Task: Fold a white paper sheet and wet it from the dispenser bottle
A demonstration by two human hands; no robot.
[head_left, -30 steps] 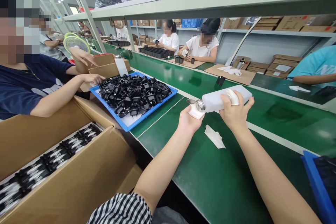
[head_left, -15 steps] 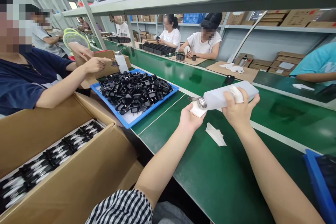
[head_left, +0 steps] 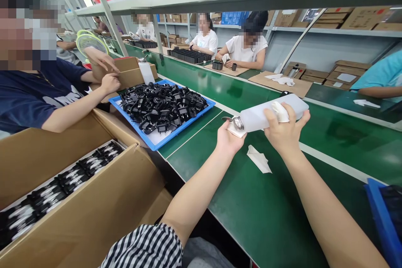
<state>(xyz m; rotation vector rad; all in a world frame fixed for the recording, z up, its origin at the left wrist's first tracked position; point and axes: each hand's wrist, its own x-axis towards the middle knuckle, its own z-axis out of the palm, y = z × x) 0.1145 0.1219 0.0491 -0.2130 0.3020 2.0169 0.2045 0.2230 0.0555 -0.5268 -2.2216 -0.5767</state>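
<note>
My right hand (head_left: 285, 130) is wrapped round a translucent white plastic bottle (head_left: 257, 116), tipped nearly level with its metal cap to the left. White finger coverings show on that hand. Under the bottle's mouth, my left hand (head_left: 230, 138) holds a folded white cloth (head_left: 238, 131); the metal cap (head_left: 238, 123) lies against the cloth, its small lid flipped up. On the green work surface below the bottle rests a loose piece of white cloth (head_left: 259, 159).
A blue tray (head_left: 153, 147) heaped with black plug adapters (head_left: 163, 106) stands left. Nearer is an open cardboard box (head_left: 125, 184) of packed black parts. Another white bottle (head_left: 145, 71) stands behind the tray. A blue bin (head_left: 375, 205) sits right. A co-worker (head_left: 63, 104) sits left; others work across the belt.
My hands, cloth and bottle stay almost in place; the bottle's capped end has dipped slightly. The co-worker on the left has drawn a hand back from near the other bottle.
</note>
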